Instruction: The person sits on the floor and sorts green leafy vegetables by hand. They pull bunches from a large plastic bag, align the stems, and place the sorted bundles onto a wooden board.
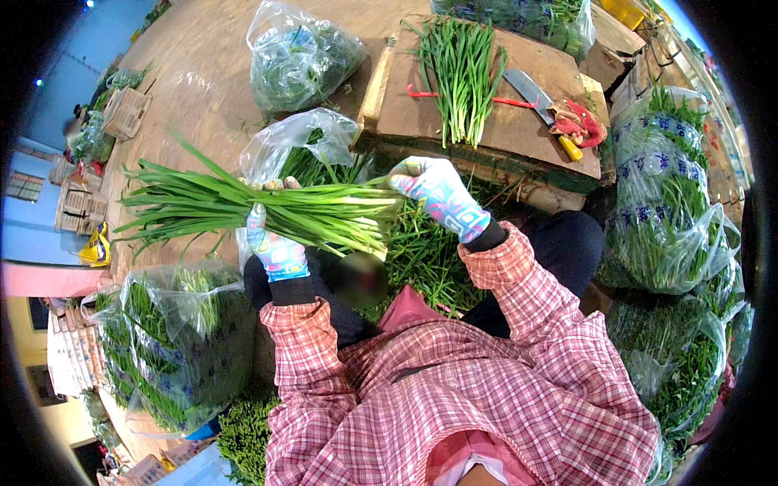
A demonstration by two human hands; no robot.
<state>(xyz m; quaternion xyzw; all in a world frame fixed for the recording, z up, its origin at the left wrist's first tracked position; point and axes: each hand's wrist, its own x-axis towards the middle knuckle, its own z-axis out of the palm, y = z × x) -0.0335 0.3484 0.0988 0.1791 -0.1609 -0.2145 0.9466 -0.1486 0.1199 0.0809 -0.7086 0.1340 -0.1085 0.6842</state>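
My left hand (273,243), in a patterned glove, grips a bunch of long green garlic chives (316,206) around its middle; the leaves point left and the pale stem ends right. My right hand (437,191), gloved alike, pinches at the upper stem ends of that bunch. Another pile of chives (462,79) lies on a wooden board (401,109) in front, across a red tie (516,102). Right of it rest a knife (529,88) with a broad blade and a red cloth (577,121) by its handle, which shows a yellow end.
Plastic bags of greens stand ahead (304,67), at the left (176,352) and at the right (659,200). An open plastic bag (298,143) with greens lies just beyond my left hand. Loose green leaves (425,255) cover the ground between my legs.
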